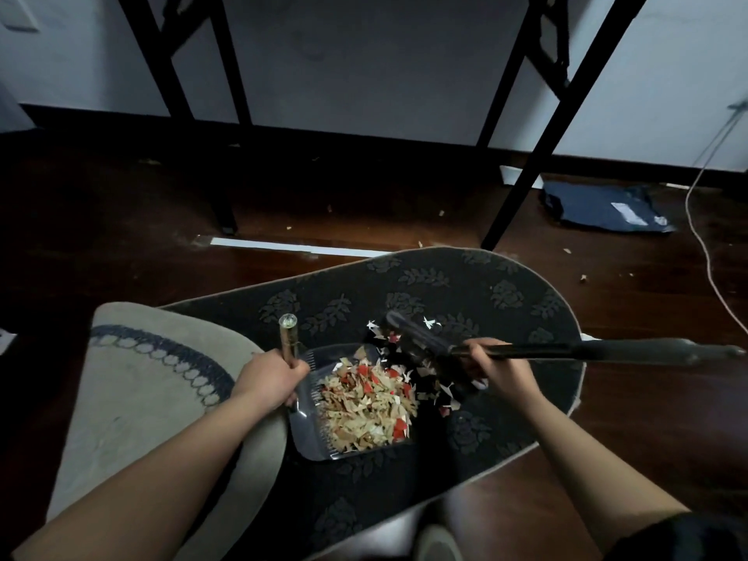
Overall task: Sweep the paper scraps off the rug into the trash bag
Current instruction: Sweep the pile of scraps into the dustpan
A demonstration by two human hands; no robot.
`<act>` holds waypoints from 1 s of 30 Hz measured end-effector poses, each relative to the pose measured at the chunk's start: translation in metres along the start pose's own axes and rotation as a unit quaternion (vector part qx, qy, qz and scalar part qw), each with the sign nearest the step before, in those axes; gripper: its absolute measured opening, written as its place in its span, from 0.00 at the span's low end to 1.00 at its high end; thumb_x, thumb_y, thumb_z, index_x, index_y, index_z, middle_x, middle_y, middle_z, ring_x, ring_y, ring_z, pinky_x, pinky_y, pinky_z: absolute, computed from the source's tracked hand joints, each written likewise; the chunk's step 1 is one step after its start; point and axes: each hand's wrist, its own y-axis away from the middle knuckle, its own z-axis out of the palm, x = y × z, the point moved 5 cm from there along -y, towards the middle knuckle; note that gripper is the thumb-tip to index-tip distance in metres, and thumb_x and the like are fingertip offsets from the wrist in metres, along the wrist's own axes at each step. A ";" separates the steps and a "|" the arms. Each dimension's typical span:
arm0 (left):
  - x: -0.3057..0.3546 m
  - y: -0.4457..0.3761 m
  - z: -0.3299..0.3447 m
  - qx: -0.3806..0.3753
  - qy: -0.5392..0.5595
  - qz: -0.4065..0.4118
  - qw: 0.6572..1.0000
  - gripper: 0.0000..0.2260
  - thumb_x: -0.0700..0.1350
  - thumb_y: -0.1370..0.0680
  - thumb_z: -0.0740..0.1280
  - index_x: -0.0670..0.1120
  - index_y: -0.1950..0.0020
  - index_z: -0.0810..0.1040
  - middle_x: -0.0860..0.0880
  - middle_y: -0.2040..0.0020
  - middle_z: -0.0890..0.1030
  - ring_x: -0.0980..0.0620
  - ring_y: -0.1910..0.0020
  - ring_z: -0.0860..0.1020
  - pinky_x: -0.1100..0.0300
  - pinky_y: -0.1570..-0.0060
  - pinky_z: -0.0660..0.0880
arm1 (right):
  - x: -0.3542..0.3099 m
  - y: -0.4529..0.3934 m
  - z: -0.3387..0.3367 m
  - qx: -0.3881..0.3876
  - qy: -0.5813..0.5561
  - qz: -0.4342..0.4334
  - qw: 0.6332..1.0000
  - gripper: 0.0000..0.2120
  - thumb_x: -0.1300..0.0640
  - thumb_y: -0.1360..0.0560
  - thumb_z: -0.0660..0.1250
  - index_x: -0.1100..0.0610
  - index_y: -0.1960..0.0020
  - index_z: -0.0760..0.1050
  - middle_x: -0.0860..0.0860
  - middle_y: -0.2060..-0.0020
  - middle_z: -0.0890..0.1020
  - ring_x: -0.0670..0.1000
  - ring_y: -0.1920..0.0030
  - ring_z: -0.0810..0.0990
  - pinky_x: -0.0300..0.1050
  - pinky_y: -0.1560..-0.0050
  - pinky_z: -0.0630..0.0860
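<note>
A dark dustpan (307,435) lies on the dark leaf-patterned rug (485,285). It holds a heap of beige, red and white paper scraps (366,402). My left hand (271,380) grips the dustpan's upright handle (288,338). My right hand (496,368) grips the black broom handle (587,352), which runs off to the right. The broom head (413,338) rests on the rug at the pan's far right edge, among loose scraps (441,392). No trash bag can be made out for certain.
A beige rug (133,398) with a dark ring pattern overlaps the dark rug on the left. Black table legs (522,196) stand beyond it on the dark wooden floor. A dark blue package (603,210) and a white cable (704,244) lie at right. A white strip (291,247) lies ahead.
</note>
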 end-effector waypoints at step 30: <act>0.000 0.011 0.007 0.044 -0.025 -0.021 0.999 0.13 0.52 0.22 0.62 0.46 0.61 0.77 0.47 0.64 0.79 0.47 0.62 0.78 0.59 0.62 0.70 | -0.012 0.046 0.082 -0.131 0.013 0.045 0.990 0.09 0.58 0.22 0.63 0.56 0.51 0.82 0.56 0.50 0.83 0.56 0.45 0.80 0.50 0.39 0.72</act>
